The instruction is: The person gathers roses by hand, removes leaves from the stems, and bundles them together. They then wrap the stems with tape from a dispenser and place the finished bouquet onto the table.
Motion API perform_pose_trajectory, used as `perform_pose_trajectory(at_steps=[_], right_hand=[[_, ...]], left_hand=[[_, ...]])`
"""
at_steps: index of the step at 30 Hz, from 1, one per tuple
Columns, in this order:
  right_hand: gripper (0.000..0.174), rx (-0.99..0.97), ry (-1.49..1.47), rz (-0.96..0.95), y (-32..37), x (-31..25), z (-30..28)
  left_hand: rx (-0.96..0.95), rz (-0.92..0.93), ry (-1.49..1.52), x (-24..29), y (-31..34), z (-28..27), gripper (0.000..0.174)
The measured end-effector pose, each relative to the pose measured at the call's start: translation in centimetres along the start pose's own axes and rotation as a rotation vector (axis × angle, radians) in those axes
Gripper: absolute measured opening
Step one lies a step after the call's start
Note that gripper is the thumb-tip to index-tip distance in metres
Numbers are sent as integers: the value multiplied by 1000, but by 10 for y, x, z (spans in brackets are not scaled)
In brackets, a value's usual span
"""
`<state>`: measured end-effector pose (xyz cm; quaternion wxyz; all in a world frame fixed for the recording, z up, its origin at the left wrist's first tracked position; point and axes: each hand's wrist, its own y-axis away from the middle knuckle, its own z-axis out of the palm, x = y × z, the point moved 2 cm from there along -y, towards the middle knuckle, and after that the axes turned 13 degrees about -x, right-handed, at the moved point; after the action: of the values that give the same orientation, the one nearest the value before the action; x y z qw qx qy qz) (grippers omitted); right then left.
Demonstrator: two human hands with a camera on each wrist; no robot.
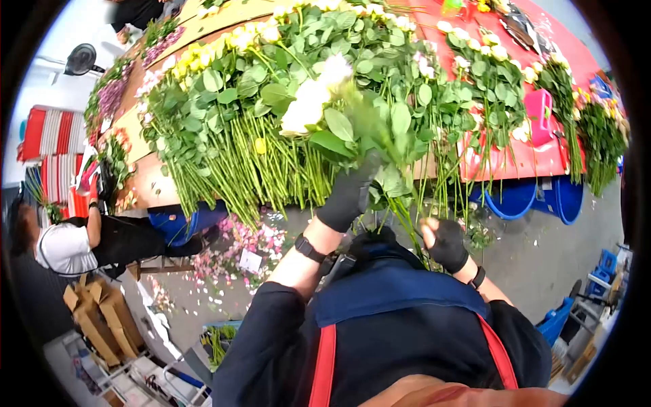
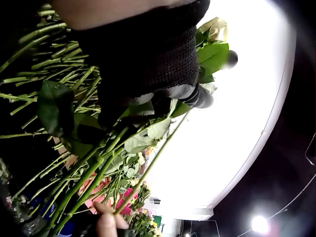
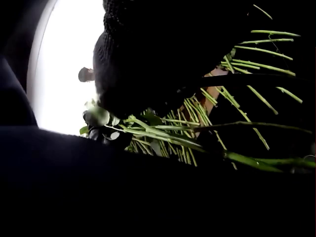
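My left hand (image 1: 349, 195), in a black fingerless glove, grips a small bunch of roses by the upper stems. Pale cream blooms (image 1: 303, 110) lean to the left above the fist, with green leaves around them. From below that hand the bare lower stems (image 2: 89, 175) slant down toward my body. Beside these stems is my right hand (image 1: 447, 245), gloved the same way, its fingers curled. In the left wrist view its bare fingertips (image 2: 105, 221) pinch one thin rose stem (image 2: 150, 168) standing apart from the others. The right wrist view is mostly dark sleeve and glove.
Roses (image 1: 237, 129) lie heaped across the table, stems over its near edge. A pink holder (image 1: 538, 117) stands on the red cover (image 1: 502, 163). Blue buckets (image 1: 508, 200) sit under the table, petals (image 1: 237, 247) litter the floor. Another person (image 1: 74, 241) works at left.
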<state>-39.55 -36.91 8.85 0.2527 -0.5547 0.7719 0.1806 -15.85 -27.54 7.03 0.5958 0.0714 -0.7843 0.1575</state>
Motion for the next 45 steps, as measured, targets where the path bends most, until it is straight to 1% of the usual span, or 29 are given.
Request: perform_pose_trajectory(at_steps=[2, 3, 5, 6, 7, 8, 9, 10, 11, 12, 13, 14, 16, 17, 20, 21, 22, 23, 24, 25, 28, 29, 31, 34, 36, 37, 41, 44, 45], right_hand=[[15, -119, 14, -72, -2, 0, 4], [16, -148, 24, -89, -4, 3, 6], [20, -203, 51, -94, -7, 3, 0], [22, -211, -45, -171, -14, 6, -7], [24, -210, -140, -237, -20, 12, -15], [28, -158, -412, -79, -24, 26, -21], [28, 77, -324, -34, -37, 53, -15], [28, -7, -238, 330, -48, 81, -26], [26, 213, -347, 404, -66, 102, -31], [24, 318, -5, 430, -79, 130, -33], [28, 243, 25, 599, -89, 164, -27], [35, 136, 156, 777, -100, 177, -29], [33, 33, 97, 820, -112, 185, -27], [32, 83, 75, 803, -112, 191, -26], [28, 247, 29, 756, -103, 205, -33], [30, 296, 2, 797, -97, 219, -33], [31, 342, -25, 838, -94, 222, -36], [33, 386, 2, 798, -89, 223, -39], [33, 370, 24, 792, -89, 223, -40], [34, 357, 47, 784, -94, 222, -42], [29, 219, 142, 806, -103, 223, -41], [28, 161, 142, 827, -104, 227, -40], [24, 91, 121, 888, -103, 228, -42], [27, 21, 167, 876, -91, 237, -44], [29, 51, 129, 887, -85, 240, -43], [28, 59, 187, 879, -86, 236, -41], [25, 103, 310, 732, -86, 225, -44], [24, 313, 339, 517, -73, 185, -66], [24, 282, 284, 489, -66, 174, -71]], left_hand=[[80, -278, 812, -5, -6, 11, 39], [-50, -152, 675, -23, -2, 12, 36], [-63, 27, 113, -6, -7, 1, 32], [-81, 125, -159, 4, -10, -1, 32], [-91, 124, -304, 11, -14, -2, 32], [-132, 125, -479, -5, -8, -2, 34], [-123, 132, -485, 2, -9, -1, 36], [-106, 138, -494, 9, -11, 1, 38], [-84, -69, -191, -19, -8, 5, 41], [-131, -166, 210, -36, -9, 9, 37], [-92, -270, 708, -52, -9, 13, 34], [11, -391, 1094, -68, -8, 17, 32], [-122, -280, 1428, 10, -31, 22, 32], [-83, -318, 1204, 21, -33, 24, 36], [-95, -266, 1246, 3, -33, 22, 33], [-112, -233, 1231, -5, -31, 23, 30], [-103, -255, 1216, -5, -30, 24, 29], [-93, -282, 1199, -3, -29, 24, 28], [-86, -304, 1182, -2, -30, 24, 27], [-99, -273, 1041, -1, -30, 23, 27], [-106, -275, 1117, 8, -34, 31, 26], [-125, -267, 1280, 1, -37, 35, 27], [-67, -340, 1291, 7, -41, 42, 26], [-42, -404, 1273, 0, -44, 49, 23], [12, -420, 1203, -4, -45, 55, 20], [27, -390, 1124, -10, -48, 56, 23], [43, -475, 1397, -8, -51, 63, 34], [-123, 201, -514, 9, -48, 45, 34], [-142, 68, -440, -8, -41, 47, 34]])
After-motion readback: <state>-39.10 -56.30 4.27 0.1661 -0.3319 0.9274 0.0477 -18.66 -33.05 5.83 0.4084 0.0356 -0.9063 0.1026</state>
